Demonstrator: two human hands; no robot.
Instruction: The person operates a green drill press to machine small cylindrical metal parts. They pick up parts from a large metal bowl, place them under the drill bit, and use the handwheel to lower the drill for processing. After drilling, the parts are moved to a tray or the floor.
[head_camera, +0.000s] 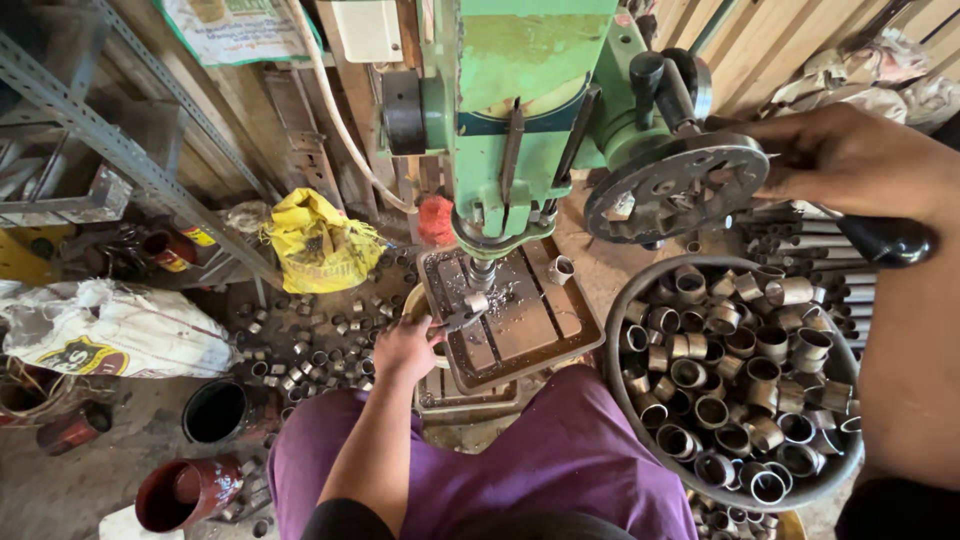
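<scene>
**Drilling a sleeve at the press**

Purple-trousered knees frame our work. Our left hand (405, 345) pinches pliers gripping a short steel sleeve (476, 301) on the green drill press's slotted plate (530, 325); our right hand (850, 160) grasps the feed wheel (678, 187). If the pliers slip, the sleeve could spin loose.

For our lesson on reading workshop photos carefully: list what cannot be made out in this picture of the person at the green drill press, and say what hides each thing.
- Head view: the drill bit's tip under the chuck; the small metal ring hides it.
- Left hand: its fingertips and the grip on the pliers are too small to tell.
- Right hand: its palm hides part of the feed lever.
- Bowl of rings: bottom covered by rings.
</scene>
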